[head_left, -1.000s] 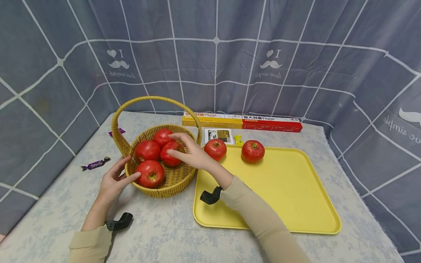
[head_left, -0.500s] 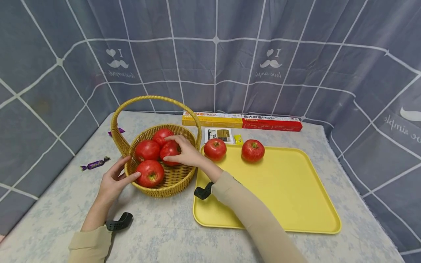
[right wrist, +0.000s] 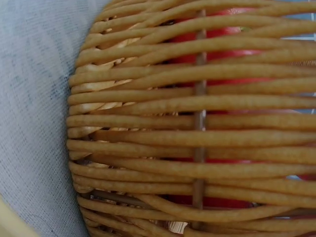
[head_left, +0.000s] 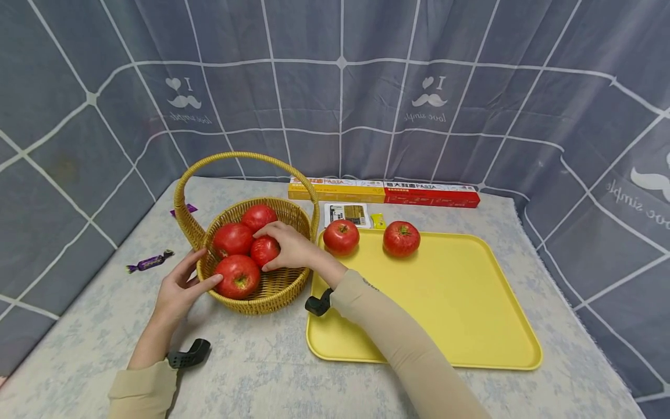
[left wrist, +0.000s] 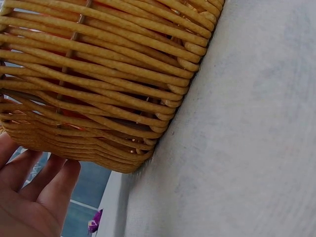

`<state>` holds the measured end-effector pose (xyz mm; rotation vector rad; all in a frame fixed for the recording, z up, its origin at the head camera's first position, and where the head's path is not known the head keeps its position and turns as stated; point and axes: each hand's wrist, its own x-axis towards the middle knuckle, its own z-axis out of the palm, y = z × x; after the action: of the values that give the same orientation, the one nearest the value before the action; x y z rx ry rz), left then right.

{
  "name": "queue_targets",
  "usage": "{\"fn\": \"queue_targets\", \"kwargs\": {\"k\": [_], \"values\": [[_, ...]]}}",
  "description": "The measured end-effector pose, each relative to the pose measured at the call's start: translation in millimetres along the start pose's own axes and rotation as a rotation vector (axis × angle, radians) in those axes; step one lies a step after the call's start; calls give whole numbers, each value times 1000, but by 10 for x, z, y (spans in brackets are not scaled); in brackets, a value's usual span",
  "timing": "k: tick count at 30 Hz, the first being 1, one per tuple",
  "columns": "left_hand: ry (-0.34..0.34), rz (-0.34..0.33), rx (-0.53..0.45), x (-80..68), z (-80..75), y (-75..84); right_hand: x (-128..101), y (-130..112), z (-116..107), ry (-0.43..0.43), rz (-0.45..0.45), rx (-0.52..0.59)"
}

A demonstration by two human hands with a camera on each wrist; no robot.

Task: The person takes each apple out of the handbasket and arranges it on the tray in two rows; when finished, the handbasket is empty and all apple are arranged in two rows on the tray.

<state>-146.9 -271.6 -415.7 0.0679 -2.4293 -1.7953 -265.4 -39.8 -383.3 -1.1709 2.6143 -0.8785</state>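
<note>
A woven yellow basket (head_left: 277, 287) with a tall handle holds several red tomatoes. My right hand (head_left: 287, 247) reaches over its rim and grips the middle tomato (head_left: 263, 250) with curled fingers. My left hand (head_left: 180, 286) rests against the basket's left wall (left wrist: 98, 94), fingers straight, next to the front tomato (head_left: 238, 276). Two more tomatoes (head_left: 341, 236) (head_left: 401, 238) sit at the far edge of the yellow tray (head_left: 471, 314) to the right. The right wrist view shows only the basket weave (right wrist: 197, 128) with red behind it.
Yellow and red pasta boxes (head_left: 384, 192) lie along the table's back edge, with a small packet (head_left: 346, 213) in front. A purple wrapped candy (head_left: 149, 261) lies left of the basket, another (head_left: 180, 209) behind it. A grey curtain encloses the table.
My right hand has moved left and down into the basket and closed round the middle tomato. The left hand has stayed against the basket.
</note>
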Motion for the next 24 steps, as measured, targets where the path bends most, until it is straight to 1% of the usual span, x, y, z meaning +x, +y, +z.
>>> {"fn": "queue_targets", "kwargs": {"k": [3,6,10,13,16,21,24], "values": [[-2,2,1,1,5,2,-15,-11,-4,-18,-3,-46],[-2,2,8,-2,7,1,-44,-13,3,-9,-32,-111],[-1,1,14,-10,7,-5,-124,-17,9,34,-95,-201],[0,-1,22,-21,-3,-14,-223,-41,-24,85,-151,-201],[-1,-1,26,-24,-13,-20,-361,-90,-122,126,-186,-115],[-2,4,25,-15,-14,-16,-640,-161,-389,149,-191,195],[2,2,25,-14,-7,-8,-800,-154,-565,189,-207,354]]}}
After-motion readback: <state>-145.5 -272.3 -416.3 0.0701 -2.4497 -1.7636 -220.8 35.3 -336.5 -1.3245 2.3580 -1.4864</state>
